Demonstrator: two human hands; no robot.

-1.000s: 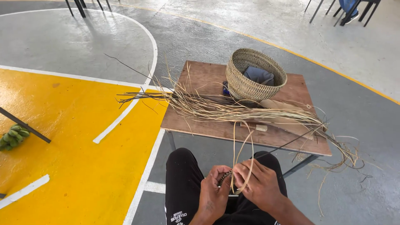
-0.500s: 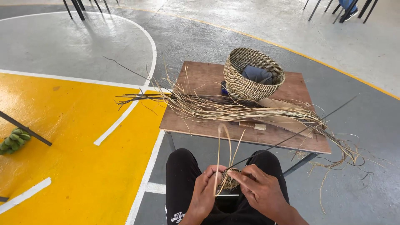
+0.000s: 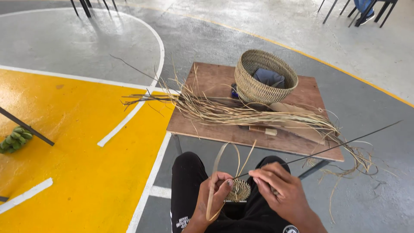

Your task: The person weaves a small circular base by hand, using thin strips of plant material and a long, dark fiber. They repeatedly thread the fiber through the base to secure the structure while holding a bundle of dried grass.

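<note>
Hands worked low in the view, over the person's lap in black trousers (image 3: 189, 190). The left hand (image 3: 213, 196) was closed around a small round woven disc (image 3: 239, 190) and pinched a pale flat strip (image 3: 213, 185) that looped up and down past the fingers. The right hand (image 3: 280, 192) was just beside the disc, its fingers curled on a thin dark stick (image 3: 327, 149) that ran up to the right; how firmly it gripped could not be seen. The disc looked tightly coiled, tan in colour, and part of it was hidden behind the left thumb.

Just beyond the knees stood a low wooden board table (image 3: 215, 82). On it lay a long bundle of dry straw fibres (image 3: 241, 114), which hung over the right edge, and a small wooden piece (image 3: 263, 129). Farther back on the table sat a woven basket (image 3: 258, 88) with grey cloth (image 3: 268, 77) inside.

The floor (image 3: 77, 172) was painted yellow and grey with white lines. At the far left edge lay green bananas (image 3: 16, 139), and chair legs (image 3: 345, 11) were cut off at the top.
</note>
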